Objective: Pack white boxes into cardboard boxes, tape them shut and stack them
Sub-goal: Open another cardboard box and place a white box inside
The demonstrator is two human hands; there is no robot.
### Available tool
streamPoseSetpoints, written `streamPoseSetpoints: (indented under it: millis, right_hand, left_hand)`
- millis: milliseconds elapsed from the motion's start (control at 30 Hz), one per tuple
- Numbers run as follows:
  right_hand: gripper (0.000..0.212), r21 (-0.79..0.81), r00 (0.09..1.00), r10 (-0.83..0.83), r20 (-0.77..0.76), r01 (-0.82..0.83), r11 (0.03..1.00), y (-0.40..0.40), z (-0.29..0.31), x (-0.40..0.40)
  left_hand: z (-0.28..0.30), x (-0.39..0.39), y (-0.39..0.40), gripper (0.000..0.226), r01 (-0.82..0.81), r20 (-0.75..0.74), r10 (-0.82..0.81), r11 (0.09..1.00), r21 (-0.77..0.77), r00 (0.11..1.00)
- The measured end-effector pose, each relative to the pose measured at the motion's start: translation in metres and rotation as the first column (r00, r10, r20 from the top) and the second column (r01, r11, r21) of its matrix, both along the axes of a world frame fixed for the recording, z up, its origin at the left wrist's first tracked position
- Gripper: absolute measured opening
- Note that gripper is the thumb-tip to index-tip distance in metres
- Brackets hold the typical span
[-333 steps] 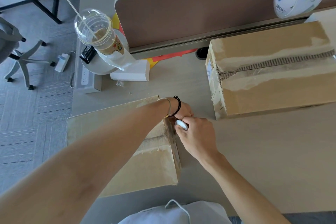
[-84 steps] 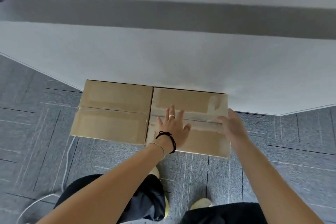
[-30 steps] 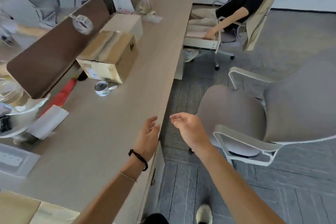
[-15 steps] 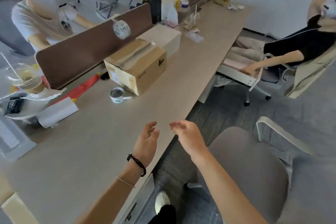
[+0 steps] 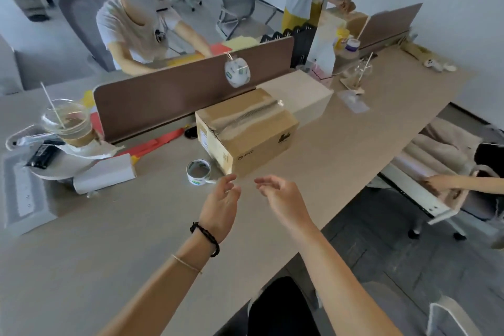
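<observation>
Above the desk, both the left hand [image 5: 221,206] and right hand [image 5: 283,198] reach empty and loose-fingered for the taped brown cardboard box [image 5: 245,129]; best gripped low at opposite sides.

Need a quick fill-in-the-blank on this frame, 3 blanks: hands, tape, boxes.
1. Both the left hand and the right hand hold ____.
2. The roll of tape on the desk lies just to the ____ of the taped cardboard box in this view.
3. Another tape roll hangs from the top edge of the brown ____.

Missing words: nothing; left; divider
</observation>
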State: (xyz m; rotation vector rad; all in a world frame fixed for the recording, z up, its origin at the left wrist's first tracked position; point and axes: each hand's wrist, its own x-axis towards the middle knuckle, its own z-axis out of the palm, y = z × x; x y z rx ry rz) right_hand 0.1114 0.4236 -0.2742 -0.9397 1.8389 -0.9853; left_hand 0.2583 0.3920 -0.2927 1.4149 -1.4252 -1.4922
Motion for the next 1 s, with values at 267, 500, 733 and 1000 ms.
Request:
streamPoseSetpoints:
  millis: [267, 500, 733, 1000]
  right_hand:
    - [0.024, 0.013, 0.979, 0.194, -0.066, -0.193, 0.981, -0.159, -0.014, -0.085]
    - [0.037, 0.084, 0.881, 0.274, -0.387, -0.262, 0.961, -0.310, -0.053, -0.188]
    - [0.053, 0.293, 0.734, 0.487, -0.473, -0.390, 0.873, -0.370, -0.097, -0.232]
    - [0.057, 0.290, 0.753, 0.466, -0.464, -0.368, 0.883, -0.360, -0.082, -0.228]
  left_hand:
    - [-0.015, -0.036, -0.107, 0.020, -0.268, 0.035, 0.267, 0.963, 0.016, 0.963]
    - [-0.054, -0.090, -0.222, 0.048, -0.485, 0.311, 0.445, 0.872, 0.062, 0.840]
    - [-0.074, -0.120, -0.274, 0.057, -0.563, 0.438, 0.471, 0.820, 0.102, 0.766]
    - [-0.063, -0.131, -0.273, 0.052, -0.567, 0.474, 0.463, 0.818, 0.098, 0.749]
